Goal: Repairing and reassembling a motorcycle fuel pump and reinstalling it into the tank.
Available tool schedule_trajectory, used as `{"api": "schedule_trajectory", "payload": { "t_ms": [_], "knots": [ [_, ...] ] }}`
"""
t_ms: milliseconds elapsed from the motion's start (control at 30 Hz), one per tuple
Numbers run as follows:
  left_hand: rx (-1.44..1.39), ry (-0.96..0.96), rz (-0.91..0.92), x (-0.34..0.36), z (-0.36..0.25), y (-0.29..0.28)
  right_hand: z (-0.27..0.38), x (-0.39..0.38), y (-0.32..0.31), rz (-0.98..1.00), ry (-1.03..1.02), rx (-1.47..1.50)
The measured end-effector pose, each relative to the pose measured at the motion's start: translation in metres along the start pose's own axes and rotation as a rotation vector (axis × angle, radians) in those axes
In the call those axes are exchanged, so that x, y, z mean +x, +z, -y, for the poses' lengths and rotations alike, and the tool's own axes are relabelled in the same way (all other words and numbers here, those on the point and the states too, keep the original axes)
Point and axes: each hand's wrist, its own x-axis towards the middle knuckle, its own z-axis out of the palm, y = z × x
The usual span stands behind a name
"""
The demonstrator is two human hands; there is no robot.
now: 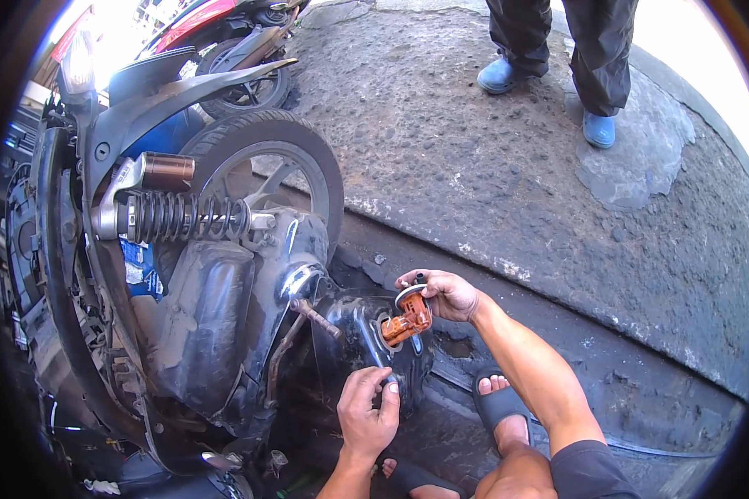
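My right hand [445,295] grips an orange pump assembly [408,320] by its round top flange, which has a dark fitting. The pump's lower end sits at the opening of a black metal tank [349,337], tilted toward the lower left. Below it, my left hand [368,412] has its fingers closed at the front of the tank, on something too hidden to name. A rusty metal bolt or peg [316,318] sticks out left of the tank, beside the scooter's engine casing [204,333].
The scooter's rear wheel [320,179] and coil shock [183,216] fill the left. Behind stands another red scooter [250,58]. A person in blue clogs [597,127] stands on the rough concrete [474,183] at top right. My sandaled foot [503,416] is below my right arm.
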Motion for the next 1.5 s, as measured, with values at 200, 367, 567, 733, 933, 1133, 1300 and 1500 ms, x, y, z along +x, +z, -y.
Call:
{"api": "schedule_trajectory", "payload": {
  "t_ms": [200,367,567,733,933,1133,1300,1500],
  "knots": [
    [-0.006,-0.002,-0.017,0.002,-0.002,-0.002,0.004,0.005,0.020,-0.077,-0.026,-0.324],
    [0.013,0.065,-0.136,0.000,0.004,-0.009,-0.004,-0.004,0.052,-0.215,-0.098,-0.606],
    [0.016,0.059,-0.251,-0.005,0.014,-0.009,-0.047,-0.016,0.063,-0.444,-0.463,-0.859],
    [0.034,0.072,-0.299,-0.004,0.016,-0.012,-0.047,-0.021,0.063,-0.471,-0.401,-0.774],
    [0.127,0.058,-0.393,0.003,0.018,-0.022,-0.027,-0.006,0.052,-0.451,-0.241,-0.784],
    [0.208,0.060,-0.456,0.005,0.033,-0.028,-0.002,0.009,0.071,-0.400,-0.068,-1.075],
    [0.227,-0.017,-0.416,0.010,0.031,-0.027,-0.001,0.005,0.075,-0.287,-0.174,-1.153],
    [0.224,-0.022,-0.355,0.011,0.037,-0.023,-0.019,-0.005,0.074,-0.357,-0.511,-1.182]
  ]
}}
